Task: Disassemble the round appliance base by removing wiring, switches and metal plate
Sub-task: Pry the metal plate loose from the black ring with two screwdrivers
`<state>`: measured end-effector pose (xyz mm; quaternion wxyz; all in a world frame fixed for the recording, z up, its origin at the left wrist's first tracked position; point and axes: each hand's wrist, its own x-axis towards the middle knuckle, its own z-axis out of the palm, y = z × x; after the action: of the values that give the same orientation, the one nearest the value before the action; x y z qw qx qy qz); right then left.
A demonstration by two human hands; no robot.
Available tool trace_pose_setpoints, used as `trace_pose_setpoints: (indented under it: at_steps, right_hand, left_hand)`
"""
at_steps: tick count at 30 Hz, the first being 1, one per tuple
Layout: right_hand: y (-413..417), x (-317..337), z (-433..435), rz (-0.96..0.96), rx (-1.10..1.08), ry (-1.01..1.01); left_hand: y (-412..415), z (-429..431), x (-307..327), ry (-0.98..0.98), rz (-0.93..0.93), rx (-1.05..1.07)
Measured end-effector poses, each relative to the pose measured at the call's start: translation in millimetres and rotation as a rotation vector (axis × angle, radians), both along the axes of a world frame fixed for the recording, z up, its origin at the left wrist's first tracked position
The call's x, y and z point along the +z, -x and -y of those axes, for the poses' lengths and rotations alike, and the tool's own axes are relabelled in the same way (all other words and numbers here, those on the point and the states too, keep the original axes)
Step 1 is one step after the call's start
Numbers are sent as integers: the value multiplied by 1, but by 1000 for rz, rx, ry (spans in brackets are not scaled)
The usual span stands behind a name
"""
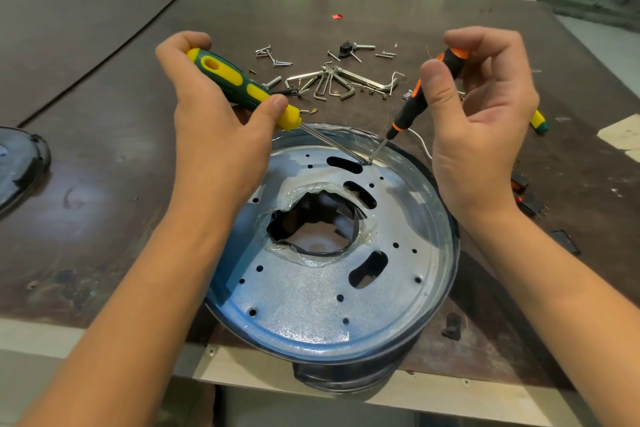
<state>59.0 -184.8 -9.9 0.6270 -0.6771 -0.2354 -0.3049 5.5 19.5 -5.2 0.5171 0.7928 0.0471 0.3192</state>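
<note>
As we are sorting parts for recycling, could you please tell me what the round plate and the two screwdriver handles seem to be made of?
The round plate looks like galvanised sheet steel: grey, with a speckled sheen and punched holes. The green and yellow handle seems to be moulded plastic with a softer, ribbed grip. The black and orange handle looks like similar plastic or rubber.

Your round, dark-walled appliance base (346, 381) sat at the near edge of the brown workbench (104, 218), its front hanging over that edge. Inside its rim lay the circular galvanised metal plate (304, 315), face up, pierced by small round holes and three long slots, with a ragged central opening ringed in clear tape. A thin white wire (420, 146) curved out past the far right rim. Two black-and-red rocker switches (521, 184) lay loose right of the base, toward the bench's right edge.
</note>
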Motion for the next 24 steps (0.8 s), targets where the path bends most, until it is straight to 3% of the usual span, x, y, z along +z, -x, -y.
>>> trace_pose_setpoints:
  at_steps: [4,9,14,20,24]
  right_hand:
    - [0,-4,1,-38,58,-3]
    - [-1,0,1,-26,-42,32]
    - [1,-4,1,-80,53,-10]
    - [0,-1,1,-50,-41,55]
    - [0,-4,1,-119,51,-49]
  left_hand:
    - [0,0,-1,-8,5,12]
    - [1,1,1,0,-3,4]
    - [2,1,2,13,-11,-2]
    - [2,1,3,14,-17,1]
    - [3,1,3,16,-21,0]
